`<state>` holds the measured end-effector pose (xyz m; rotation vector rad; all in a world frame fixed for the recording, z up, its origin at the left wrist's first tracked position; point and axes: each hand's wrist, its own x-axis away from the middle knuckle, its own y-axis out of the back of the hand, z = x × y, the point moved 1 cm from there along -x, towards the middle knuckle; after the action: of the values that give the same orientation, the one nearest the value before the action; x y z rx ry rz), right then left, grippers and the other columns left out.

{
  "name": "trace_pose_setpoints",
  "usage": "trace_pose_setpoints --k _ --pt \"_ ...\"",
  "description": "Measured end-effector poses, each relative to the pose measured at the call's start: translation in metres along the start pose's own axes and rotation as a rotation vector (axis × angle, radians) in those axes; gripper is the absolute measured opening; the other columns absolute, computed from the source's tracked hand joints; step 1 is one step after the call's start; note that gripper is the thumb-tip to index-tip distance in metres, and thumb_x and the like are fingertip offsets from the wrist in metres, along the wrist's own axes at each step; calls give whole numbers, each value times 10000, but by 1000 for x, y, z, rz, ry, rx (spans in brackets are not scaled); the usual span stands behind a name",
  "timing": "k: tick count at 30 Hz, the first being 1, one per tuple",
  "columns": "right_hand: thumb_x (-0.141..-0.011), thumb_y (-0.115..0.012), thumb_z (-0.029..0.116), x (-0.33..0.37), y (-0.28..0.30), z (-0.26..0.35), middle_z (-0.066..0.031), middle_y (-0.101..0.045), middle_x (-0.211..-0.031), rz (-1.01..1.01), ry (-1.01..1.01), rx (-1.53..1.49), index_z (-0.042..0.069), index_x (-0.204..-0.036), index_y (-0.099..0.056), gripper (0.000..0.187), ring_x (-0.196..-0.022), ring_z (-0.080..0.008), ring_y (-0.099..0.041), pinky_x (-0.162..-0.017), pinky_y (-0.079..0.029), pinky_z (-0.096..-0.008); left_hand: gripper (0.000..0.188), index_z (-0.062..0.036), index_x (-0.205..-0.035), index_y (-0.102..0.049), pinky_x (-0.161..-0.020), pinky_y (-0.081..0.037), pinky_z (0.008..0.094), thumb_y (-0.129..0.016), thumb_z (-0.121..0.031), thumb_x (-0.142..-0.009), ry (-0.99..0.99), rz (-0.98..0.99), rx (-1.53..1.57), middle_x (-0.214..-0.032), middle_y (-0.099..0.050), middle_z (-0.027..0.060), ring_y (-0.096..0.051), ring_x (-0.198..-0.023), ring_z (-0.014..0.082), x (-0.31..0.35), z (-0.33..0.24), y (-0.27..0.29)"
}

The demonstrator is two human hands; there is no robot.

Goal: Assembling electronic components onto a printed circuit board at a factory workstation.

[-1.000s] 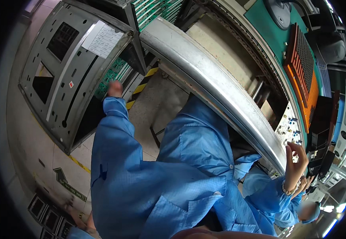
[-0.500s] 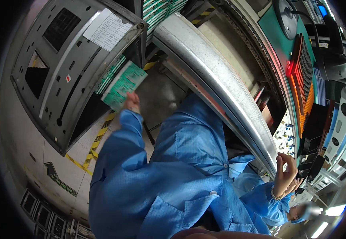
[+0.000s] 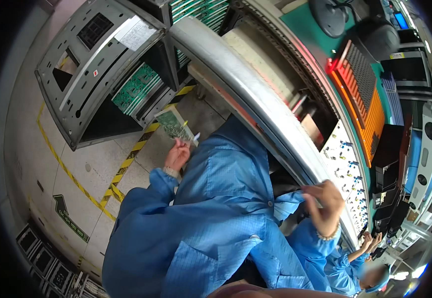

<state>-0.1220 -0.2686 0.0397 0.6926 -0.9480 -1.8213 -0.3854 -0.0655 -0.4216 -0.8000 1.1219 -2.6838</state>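
Between the thumb and fingers of my left hand (image 3: 177,157) is a green circuit board (image 3: 171,124), pinched by its lower edge and tilted. The small yellow and white parts at its right edge are too small to name. Left of it stands a grey metal magazine rack (image 3: 94,74), where several green boards (image 3: 135,89) sit stacked in slots. My right hand (image 3: 329,204) hovers over the near end of the metal rail (image 3: 260,104), loosely curled, thumb apart from the fingers. I see nothing in it, though it is slightly blurred.
A white board with many small components (image 3: 342,164) lies beyond the rail. An orange-and-black ribbed tray (image 3: 362,104) rests on the green mat (image 3: 298,22). Another person in blue (image 3: 342,270) works at lower right. Yellow-black tape (image 3: 131,161) marks the floor.
My left hand has drawn away from the rack, bringing the board toward my body. My right hand has moved left along the rail. The whole view has shifted.
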Motion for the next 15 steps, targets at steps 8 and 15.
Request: trace_pose_setpoints --k 8,15 --pt "-836 -734 284 -6 -46 27 -102 -633 -784 255 466 -377 29 -977 -682 296 -677 -268 -581 -630 -466 -369 357 -103 -923 -544 -677 -346 320 -638 -445 -897 -169 877 -1011 -821 -494 31 -433 -729 181 35 158 -207" --pt "-1059 -369 392 16 -24 0 -121 -679 -1045 319 -29 -1047 -28 -1308 -502 507 -891 -168 -659 -758 -505 -292 421 -36 -906 -536 -788 -472 346 -545 -454 -952 -191 1062 -1307 -878 -553 114 -517 -830 226 43 258 -302"
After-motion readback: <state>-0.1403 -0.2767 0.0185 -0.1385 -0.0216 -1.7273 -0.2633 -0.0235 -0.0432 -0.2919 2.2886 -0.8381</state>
